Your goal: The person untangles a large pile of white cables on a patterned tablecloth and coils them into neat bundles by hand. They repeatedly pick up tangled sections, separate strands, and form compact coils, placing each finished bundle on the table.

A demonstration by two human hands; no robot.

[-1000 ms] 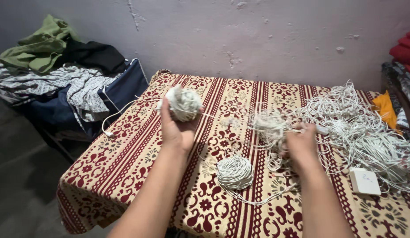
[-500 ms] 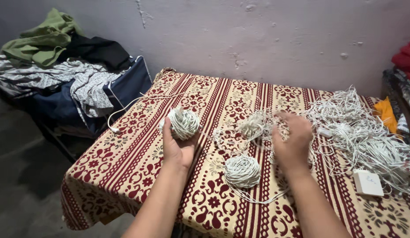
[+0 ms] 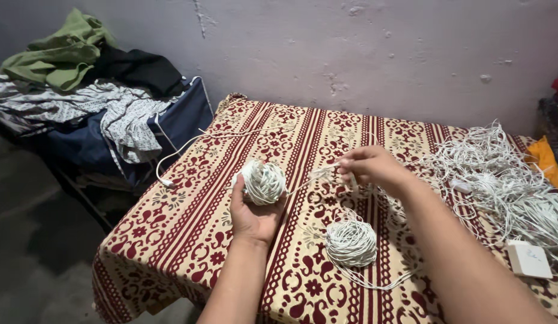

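My left hand [image 3: 252,215] holds a ball of white cord [image 3: 264,181] above the patterned tablecloth [image 3: 189,216]. A strand [image 3: 309,177] runs taut from that ball to my right hand [image 3: 369,166], whose fingers pinch the cord just right of the ball. A second wound ball of white cord [image 3: 351,242] lies on the cloth below my right forearm. A big loose tangle of white cord [image 3: 501,180] is spread over the right side of the table.
A small white box [image 3: 528,260] lies at the right edge by the tangle. A white cable [image 3: 183,150] hangs off the table's left side. Piled clothes [image 3: 87,90] sit to the left; a wall stands behind. Orange cloth [image 3: 546,159] lies far right.
My left hand has lowered the ball toward the cloth. My right hand has moved left from the tangle toward the ball, drawing the strand with it. The view has shifted left.
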